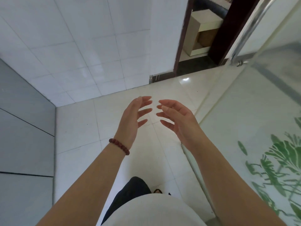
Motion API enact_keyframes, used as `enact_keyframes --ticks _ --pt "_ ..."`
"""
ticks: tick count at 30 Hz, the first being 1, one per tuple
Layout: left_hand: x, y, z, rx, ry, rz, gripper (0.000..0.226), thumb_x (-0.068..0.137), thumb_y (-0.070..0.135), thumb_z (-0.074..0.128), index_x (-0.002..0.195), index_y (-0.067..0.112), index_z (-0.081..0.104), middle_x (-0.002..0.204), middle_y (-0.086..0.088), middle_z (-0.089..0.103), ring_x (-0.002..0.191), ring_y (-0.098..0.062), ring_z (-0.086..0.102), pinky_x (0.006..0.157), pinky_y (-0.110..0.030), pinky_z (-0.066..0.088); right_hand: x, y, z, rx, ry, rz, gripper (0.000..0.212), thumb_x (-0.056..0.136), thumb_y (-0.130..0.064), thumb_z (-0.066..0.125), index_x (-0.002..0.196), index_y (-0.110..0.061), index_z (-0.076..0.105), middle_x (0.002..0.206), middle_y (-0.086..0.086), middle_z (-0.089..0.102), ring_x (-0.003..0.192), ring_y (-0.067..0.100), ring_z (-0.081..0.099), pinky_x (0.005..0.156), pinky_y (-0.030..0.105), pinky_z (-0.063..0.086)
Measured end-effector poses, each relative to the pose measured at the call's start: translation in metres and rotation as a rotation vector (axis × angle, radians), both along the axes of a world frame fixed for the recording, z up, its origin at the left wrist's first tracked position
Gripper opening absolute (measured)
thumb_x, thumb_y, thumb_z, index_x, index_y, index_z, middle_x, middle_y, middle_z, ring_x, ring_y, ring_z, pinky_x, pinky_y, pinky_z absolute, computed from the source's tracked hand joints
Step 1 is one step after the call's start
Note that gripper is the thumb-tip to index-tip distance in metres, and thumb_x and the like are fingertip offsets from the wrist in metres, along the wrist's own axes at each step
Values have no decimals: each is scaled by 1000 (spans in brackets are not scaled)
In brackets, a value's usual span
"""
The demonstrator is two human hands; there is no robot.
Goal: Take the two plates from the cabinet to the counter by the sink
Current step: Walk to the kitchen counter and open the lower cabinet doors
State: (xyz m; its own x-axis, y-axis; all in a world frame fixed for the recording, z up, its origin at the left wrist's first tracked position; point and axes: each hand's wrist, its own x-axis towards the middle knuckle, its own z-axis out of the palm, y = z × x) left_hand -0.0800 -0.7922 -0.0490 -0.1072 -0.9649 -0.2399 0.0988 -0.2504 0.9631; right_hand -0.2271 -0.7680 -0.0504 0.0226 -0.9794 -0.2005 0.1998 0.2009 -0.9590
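Note:
My left hand point(135, 116) and my right hand point(177, 118) are both raised in front of me over a white tiled floor point(78, 128), palms turned toward each other, fingers spread. Neither holds anything. A dark red bead bracelet point(119, 146) sits on my left wrist. No plates, cabinet, counter or sink appear in this view.
Grey panels point(24, 128) run along the left. A white tiled wall point(81, 46) stands ahead. A dark-framed doorway point(195, 59) opens at the top, with a beige shelf unit beyond. A glass sliding door point(260, 128) with green leaf print and a metal handle fills the right.

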Motion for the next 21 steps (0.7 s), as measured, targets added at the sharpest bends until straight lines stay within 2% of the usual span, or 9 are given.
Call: enact_keyframes --ticks 9,16,21 --pt "22 -137 -9 -26 7 52 36 96 40 33 109 23 62 119 4 64 106 -12 61 92 -35 47 20 -147 -11 -4 28 57 16 83 -30 65 98 -28 69 98 -4 71 95 15 67 80 23 53" --pt "59 -256 3 -30 -6 80 37 96 42 33 108 25 63 120 4 64 107 -13 62 98 -43 45 57 -276 1 -7 40 114 15 84 -29 64 98 -27 68 97 -5 72 95 15 67 79 22 54" --pt "89 -312 3 -29 -28 143 36 95 44 33 105 27 64 119 5 65 107 -13 62 97 -43 45 86 -342 4 -14 18 177 13 84 -28 63 96 -29 68 95 -7 72 94 15 68 80 23 53"
